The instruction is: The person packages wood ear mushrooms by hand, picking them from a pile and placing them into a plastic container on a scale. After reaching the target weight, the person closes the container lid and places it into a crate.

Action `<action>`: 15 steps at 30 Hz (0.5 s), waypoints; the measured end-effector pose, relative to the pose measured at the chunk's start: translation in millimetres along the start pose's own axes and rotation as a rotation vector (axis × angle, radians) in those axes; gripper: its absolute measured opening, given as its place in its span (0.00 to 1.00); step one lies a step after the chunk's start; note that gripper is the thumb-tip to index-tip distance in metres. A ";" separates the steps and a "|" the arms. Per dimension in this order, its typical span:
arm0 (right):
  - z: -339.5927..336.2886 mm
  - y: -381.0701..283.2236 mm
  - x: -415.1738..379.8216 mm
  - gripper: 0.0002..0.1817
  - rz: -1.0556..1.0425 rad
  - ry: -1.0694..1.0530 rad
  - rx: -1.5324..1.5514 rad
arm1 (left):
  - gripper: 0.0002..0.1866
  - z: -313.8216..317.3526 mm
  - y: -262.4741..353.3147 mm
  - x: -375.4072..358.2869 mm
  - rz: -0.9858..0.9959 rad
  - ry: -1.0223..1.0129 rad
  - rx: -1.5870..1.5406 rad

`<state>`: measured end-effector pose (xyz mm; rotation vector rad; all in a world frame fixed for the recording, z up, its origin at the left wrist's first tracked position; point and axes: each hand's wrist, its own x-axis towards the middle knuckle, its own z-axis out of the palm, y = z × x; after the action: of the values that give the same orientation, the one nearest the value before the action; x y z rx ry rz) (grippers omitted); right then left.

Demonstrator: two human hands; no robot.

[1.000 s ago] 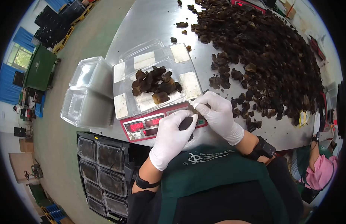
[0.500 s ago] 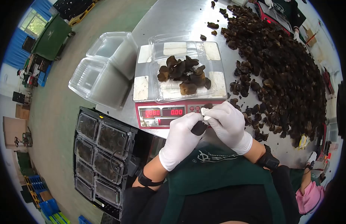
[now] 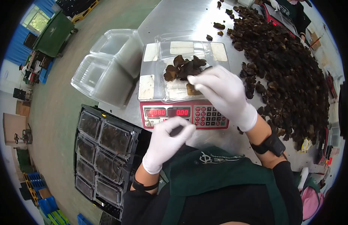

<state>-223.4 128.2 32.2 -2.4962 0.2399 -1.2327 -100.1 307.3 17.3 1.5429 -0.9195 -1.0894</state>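
Note:
My right hand (image 3: 221, 92), in a white glove, reaches over the clear plastic tray (image 3: 172, 93) on the scale. Its thumb and forefinger are drawn together right at the dark wood ear mushrooms (image 3: 185, 68); whatever is between the fingertips is too small to make out. Below the scale's front edge, my left hand (image 3: 166, 144), also gloved in white, is curled, thumb and forefinger bent into a ring with nothing visible in it. Red digits reading 0.080 and 0.00 glow on the scale's panel (image 3: 185, 114).
Stacked clear containers (image 3: 102, 75) stand left of the scale. A black crate (image 3: 131, 135) with several filled, lidded boxes is at lower left. A large wood ear heap (image 3: 283, 71) covers the table's right side. Another person's gloved hand (image 3: 274, 4) is near a second scale at top right.
My hands, together in front of the scale before with a dark mushroom piece at the left fingers, have parted. The right has moved up over the tray; the left has drawn back down and left.

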 end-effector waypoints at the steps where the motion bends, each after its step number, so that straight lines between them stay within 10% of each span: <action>1: 6.1 7.4 7.0 0.10 -0.022 -0.074 0.031 | 0.06 -6.1 6.4 -1.2 -0.098 -0.050 -0.272; 5: 22.0 17.9 5.8 0.11 -0.012 -0.238 -0.111 | 0.37 -15.5 -4.3 1.3 0.009 -0.049 -0.818; 15: 0.2 -41.8 -14.5 0.20 0.053 -0.208 0.140 | 0.34 -6.1 6.1 16.4 0.009 -0.271 -1.101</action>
<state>-232.2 171.3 37.2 -2.4554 0.1603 -0.9274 -89.5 292.4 20.6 0.4872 -0.3385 -1.4611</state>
